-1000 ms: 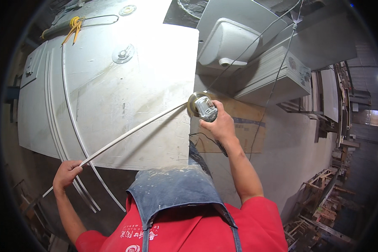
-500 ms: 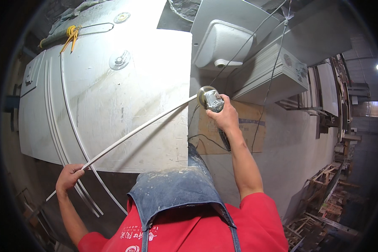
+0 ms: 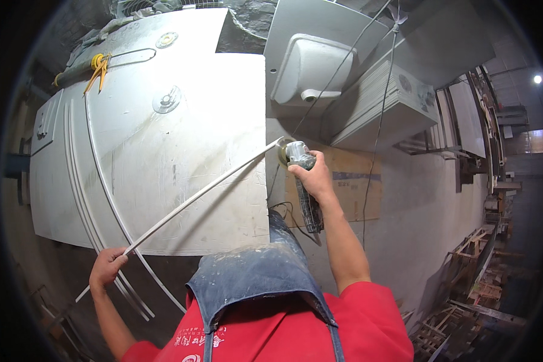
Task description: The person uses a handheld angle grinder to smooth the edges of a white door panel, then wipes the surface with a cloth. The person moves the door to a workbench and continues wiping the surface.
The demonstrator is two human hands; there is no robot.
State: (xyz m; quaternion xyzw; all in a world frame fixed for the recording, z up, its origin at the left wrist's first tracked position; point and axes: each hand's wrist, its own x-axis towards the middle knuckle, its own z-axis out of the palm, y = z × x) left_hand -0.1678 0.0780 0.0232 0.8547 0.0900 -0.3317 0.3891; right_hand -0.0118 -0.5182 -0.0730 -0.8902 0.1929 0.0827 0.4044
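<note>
A long, thin white strip [image 3: 193, 197] runs slantwise across the white worktable [image 3: 223, 229]. My left hand [image 3: 107, 266] is closed round it near its lower left end, just off the table's near edge. My right hand [image 3: 315, 177] grips an angle grinder [image 3: 308, 208] by its body, beyond the table's right edge. The grinder's round disc [image 3: 283, 152] is at the strip's far right end and seems to touch it. Whether the disc spins cannot be made out.
Several more white strips [image 3: 77, 175] lie on the table's left part. A yellow caulking gun [image 3: 98, 63] and a spare disc [image 3: 166, 99] rest farther back. On the right stand a white sink basin [image 3: 317, 69], stacked panels [image 3: 374, 114] and cardboard [image 3: 350, 205]; a cord [image 3: 380, 114] hangs down.
My right hand has shifted slightly left and down, and the grinder has turned so that more of its body shows. My left hand still holds the strip. The view has shifted a little.
</note>
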